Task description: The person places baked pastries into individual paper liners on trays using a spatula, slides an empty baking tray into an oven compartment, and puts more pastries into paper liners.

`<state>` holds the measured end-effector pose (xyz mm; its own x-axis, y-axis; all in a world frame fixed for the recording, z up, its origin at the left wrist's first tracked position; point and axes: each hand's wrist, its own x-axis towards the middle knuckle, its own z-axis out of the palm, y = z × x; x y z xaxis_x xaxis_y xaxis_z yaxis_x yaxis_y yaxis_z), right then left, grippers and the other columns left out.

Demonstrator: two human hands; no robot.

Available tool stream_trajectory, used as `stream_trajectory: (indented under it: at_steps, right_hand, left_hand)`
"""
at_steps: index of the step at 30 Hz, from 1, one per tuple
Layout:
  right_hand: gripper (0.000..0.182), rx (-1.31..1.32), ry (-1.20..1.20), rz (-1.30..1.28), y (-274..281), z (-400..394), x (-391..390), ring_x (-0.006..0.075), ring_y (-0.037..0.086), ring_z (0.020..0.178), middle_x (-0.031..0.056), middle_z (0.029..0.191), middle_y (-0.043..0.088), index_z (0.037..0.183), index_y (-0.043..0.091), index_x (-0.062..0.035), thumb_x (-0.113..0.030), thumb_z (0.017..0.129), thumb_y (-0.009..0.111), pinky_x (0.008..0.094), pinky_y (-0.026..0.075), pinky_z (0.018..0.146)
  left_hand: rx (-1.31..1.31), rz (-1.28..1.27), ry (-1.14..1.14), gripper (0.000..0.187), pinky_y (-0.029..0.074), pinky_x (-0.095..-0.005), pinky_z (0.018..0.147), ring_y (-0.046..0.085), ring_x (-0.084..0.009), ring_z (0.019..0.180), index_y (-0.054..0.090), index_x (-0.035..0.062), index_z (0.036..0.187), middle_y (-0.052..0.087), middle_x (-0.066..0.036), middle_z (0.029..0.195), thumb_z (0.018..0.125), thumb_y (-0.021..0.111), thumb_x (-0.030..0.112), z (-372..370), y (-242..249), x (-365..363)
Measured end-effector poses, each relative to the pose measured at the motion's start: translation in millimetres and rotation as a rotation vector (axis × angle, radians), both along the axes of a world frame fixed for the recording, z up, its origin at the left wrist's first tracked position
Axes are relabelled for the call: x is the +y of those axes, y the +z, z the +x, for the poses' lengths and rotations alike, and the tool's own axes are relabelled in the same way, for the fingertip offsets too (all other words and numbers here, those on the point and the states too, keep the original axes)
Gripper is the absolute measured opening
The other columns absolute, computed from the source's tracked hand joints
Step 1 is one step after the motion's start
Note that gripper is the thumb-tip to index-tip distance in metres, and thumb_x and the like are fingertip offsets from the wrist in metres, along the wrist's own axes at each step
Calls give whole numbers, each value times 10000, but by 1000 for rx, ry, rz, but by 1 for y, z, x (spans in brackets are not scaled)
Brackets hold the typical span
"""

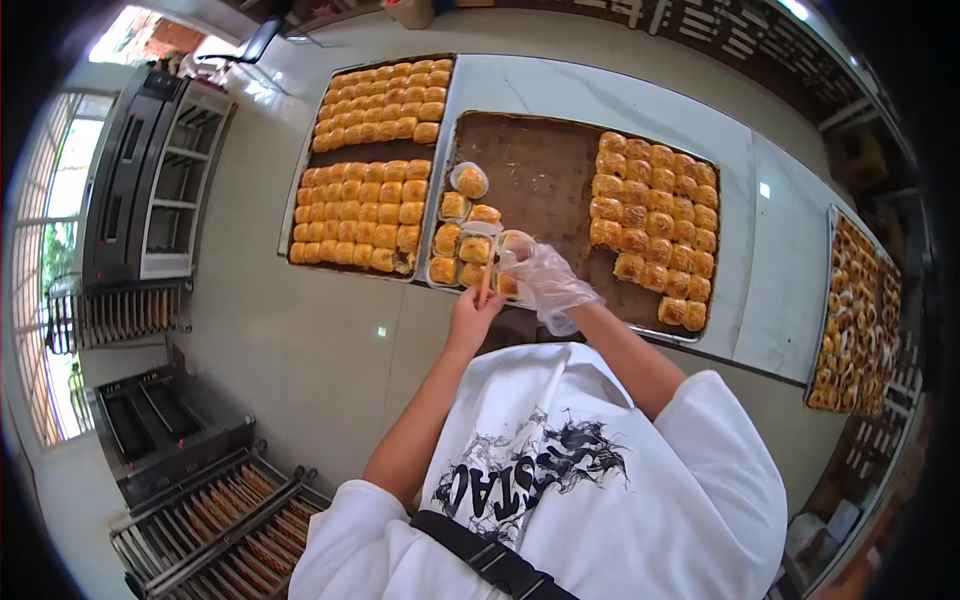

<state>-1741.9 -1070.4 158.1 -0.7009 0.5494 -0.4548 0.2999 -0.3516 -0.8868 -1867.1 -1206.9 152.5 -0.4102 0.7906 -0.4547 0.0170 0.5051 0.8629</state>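
Note:
Golden buns [655, 215] stand in joined rows on the right side of a dark baking tray [545, 140]. At that tray's left end, several single buns [446, 240] sit in pale paper cups. My left hand [473, 318] is bare, its fingers closed near the tray's front edge, with something thin and orange-brown upright at the fingertips. My right hand [545, 280], in a clear plastic glove, has its fingers bent together beside the cupped buns, around a pale cup [515, 240]. What lies inside that cup is mostly hidden by the glove.
Left of the middle tray is another tray [370, 158] full of buns in two blocks. A further tray of topped pastries [852, 310] lies at the far right. Ovens [130, 180] and racks of trays [220, 530] stand at the left, beyond the tiled floor [290, 340].

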Motion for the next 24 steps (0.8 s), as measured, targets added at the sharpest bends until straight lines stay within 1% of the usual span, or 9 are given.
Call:
stream_trajectory:
  at_steps: [4, 5, 8, 11, 14, 15, 18, 20, 24]
  right_hand:
    - [291, 10, -523, -205, 1, 33, -30, 128, 565, 777, 56, 893, 617, 972, 631, -64, -278, 777, 665, 280, 461, 673]
    - [302, -24, -593, -180, -22, 40, -34, 116, 560, 752, 50, 881, 612, 964, 627, -61, -278, 762, 688, 284, 462, 668]
    - [309, 39, -764, -221, 13, 59, -43, 122, 562, 759, 52, 844, 614, 952, 624, -51, -271, 749, 701, 282, 456, 692]
    - [246, -24, -638, 25, -21, 94, -54, 157, 569, 741, 65, 800, 616, 899, 625, -42, -210, 735, 700, 294, 464, 686]
    - [190, -159, -577, 596, -49, 149, -64, 224, 596, 727, 107, 780, 629, 840, 632, -41, -185, 718, 660, 332, 485, 677]
    - [157, -234, -612, 608, -62, 166, -65, 201, 587, 720, 95, 777, 622, 841, 629, -38, -149, 730, 643, 323, 481, 660]
    - [107, -435, -731, 659, -99, 204, -62, 156, 569, 699, 70, 767, 609, 844, 625, -31, -85, 753, 609, 307, 473, 622]
    - [119, -556, -829, 700, -114, 223, -61, 157, 571, 683, 68, 759, 611, 847, 624, -29, -100, 754, 608, 312, 474, 612]
    - [138, -416, -920, 425, -123, 234, -62, 158, 579, 678, 59, 795, 624, 871, 619, -33, -117, 774, 568, 306, 479, 615]
  left_hand:
    - [-181, 141, -170, 201, 326, -194, 449, 439, -32, 532, 575, 55, 864, 482, 28, 637, 774, 714, 169, 35, 12, 32]
    - [-40, 66, -271, 254, 372, -208, 493, 482, -46, 587, 557, 26, 924, 509, 11, 655, 756, 720, 126, 39, 20, 36]
    - [16, 307, -291, 393, 420, -236, 537, 527, -72, 611, 502, -9, 1032, 549, -21, 686, 737, 727, 120, 69, 34, 47]
    - [175, 269, -387, 482, 459, -280, 601, 579, -127, 651, 433, -13, 1136, 591, -73, 752, 745, 688, 113, 75, 20, 63]
    - [547, 274, -588, 412, 469, -344, 639, 608, -225, 676, 443, 22, 1146, 605, -102, 766, 780, 617, 99, 76, 14, 84]
    - [578, 345, -607, 304, 463, -414, 660, 607, -343, 751, 481, 50, 1105, 614, -155, 792, 806, 538, 69, 80, 14, 87]
    - [593, 289, -935, 185, 447, -452, 684, 582, -395, 829, 508, 47, 1017, 615, -196, 846, 834, 488, 69, 80, 11, 115]
    - [758, 284, -1084, 141, 446, -458, 707, 571, -386, 850, 515, 44, 963, 603, -203, 882, 845, 444, 72, 82, 11, 133]
    - [903, 297, -1274, 156, 450, -455, 724, 576, -369, 846, 523, 43, 965, 601, -188, 858, 834, 440, 61, 84, 2, 153]
